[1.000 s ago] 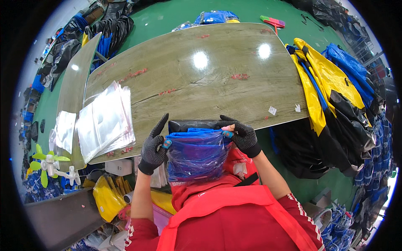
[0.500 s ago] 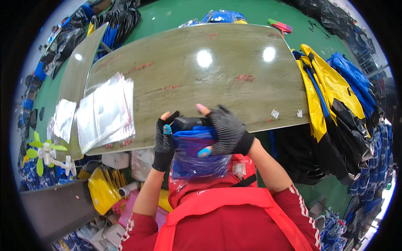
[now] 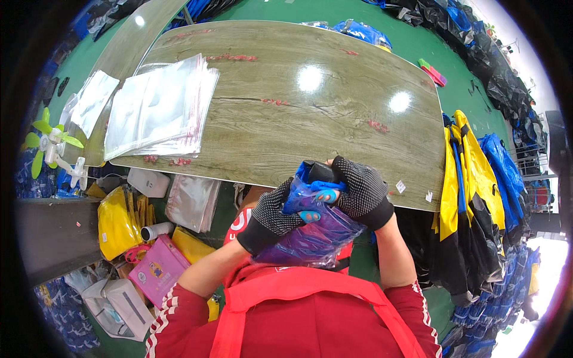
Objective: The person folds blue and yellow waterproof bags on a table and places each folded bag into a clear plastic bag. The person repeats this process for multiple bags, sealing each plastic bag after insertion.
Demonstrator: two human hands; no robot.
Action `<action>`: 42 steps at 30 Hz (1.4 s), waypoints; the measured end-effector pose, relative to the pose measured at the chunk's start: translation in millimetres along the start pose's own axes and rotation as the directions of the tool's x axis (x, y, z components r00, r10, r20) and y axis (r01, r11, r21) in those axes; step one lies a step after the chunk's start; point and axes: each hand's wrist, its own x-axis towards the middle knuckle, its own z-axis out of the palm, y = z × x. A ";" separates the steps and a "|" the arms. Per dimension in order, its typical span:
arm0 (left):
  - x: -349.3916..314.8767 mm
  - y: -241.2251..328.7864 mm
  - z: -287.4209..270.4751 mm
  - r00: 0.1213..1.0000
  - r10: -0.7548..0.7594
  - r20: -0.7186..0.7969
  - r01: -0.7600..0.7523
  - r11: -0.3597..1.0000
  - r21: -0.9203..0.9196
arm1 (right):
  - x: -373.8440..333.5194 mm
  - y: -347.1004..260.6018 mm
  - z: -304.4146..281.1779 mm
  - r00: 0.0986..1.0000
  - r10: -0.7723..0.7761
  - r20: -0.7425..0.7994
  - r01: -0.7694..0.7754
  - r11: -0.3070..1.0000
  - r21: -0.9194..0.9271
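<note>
Two mostly closed hands here: left hand [image 3: 273,212] and right hand [image 3: 365,194] grip the far end of the blue packet [image 3: 313,238]. It's dead between them by the table [image 3: 256,131], neither nearer; long axis hard to call.

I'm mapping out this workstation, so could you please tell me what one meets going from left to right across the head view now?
Green-bladed fan → large stack of clear sleeves → left gloved hand → right gloved hand → two small white tags → yellow-and-black material.
</note>
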 end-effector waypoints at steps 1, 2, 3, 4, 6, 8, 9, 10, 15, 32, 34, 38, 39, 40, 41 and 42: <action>4.7 2.4 2.3 0.993 0.067 -0.101 -0.062 0.997 0.048 | 3.8 -1.8 -0.2 0.993 0.026 0.112 -0.025 1.000 -0.011; 10.1 3.4 5.2 0.971 0.138 -0.194 -0.120 0.988 0.101 | 9.4 -1.6 3.7 0.987 0.061 0.147 -0.057 0.998 -0.031; 15.5 3.5 4.8 0.944 0.192 -0.269 -0.153 0.975 0.160 | 13.0 1.2 7.2 0.962 0.153 0.225 -0.139 0.987 -0.079; 20.4 2.2 3.1 0.957 0.161 -0.242 -0.125 0.980 0.156 | 16.0 6.9 10.8 0.948 0.163 0.273 -0.132 0.983 -0.126; 29.2 -3.8 -5.9 0.974 0.198 -0.110 -0.194 0.980 0.047 | 14.7 25.9 16.0 0.971 0.089 0.221 -0.105 0.992 0.063; 34.7 -12.9 -18.2 0.987 0.157 0.017 -0.158 0.987 0.008 | 1.9 51.3 15.6 0.985 0.086 0.148 -0.130 0.940 0.315; 36.0 -17.8 -24.0 0.990 0.140 0.006 -0.139 0.987 -0.084 | -9.2 64.8 11.0 0.990 0.115 0.086 -0.141 0.893 0.428; 38.4 -22.6 -28.6 0.992 0.124 -0.005 -0.124 0.981 -0.149 | -20.8 77.3 5.7 0.991 0.127 0.036 -0.131 0.904 0.408; 50.9 -27.4 -30.7 0.983 0.150 -0.101 -0.166 0.971 -0.174 | -56.5 95.0 16.1 0.933 0.354 0.057 -0.292 0.657 0.695; 39.9 44.7 -22.6 0.926 0.166 -0.340 -0.197 0.979 -0.059 | -42.7 58.8 29.3 0.864 0.479 -0.153 -0.168 0.562 0.810; 42.0 43.4 -21.8 0.932 0.148 -0.332 -0.175 0.983 -0.052 | -45.3 57.5 33.3 0.842 0.497 -0.209 -0.141 0.577 0.805; 55.2 44.9 -26.8 0.948 0.140 -0.286 -0.170 0.982 -0.081 | -44.1 63.2 28.2 0.812 0.507 -0.290 -0.127 0.638 0.759; 60.6 47.2 -28.6 0.951 0.156 -0.268 -0.195 0.973 -0.127 | -40.6 66.7 25.7 0.808 0.507 -0.301 -0.135 0.657 0.742; 67.3 51.6 -31.6 0.953 0.192 -0.234 -0.212 0.975 -0.060 | -35.1 71.2 22.3 0.839 0.433 -0.329 -0.029 0.641 0.767; 73.8 57.3 -33.7 0.946 0.219 -0.238 -0.227 0.974 -0.007 | -26.9 75.9 20.3 0.821 0.460 -0.338 -0.049 0.647 0.761; 81.0 65.6 -36.1 0.940 0.263 -0.219 -0.259 0.965 0.046 | -16.4 80.3 17.5 0.828 0.445 -0.341 -0.036 0.649 0.760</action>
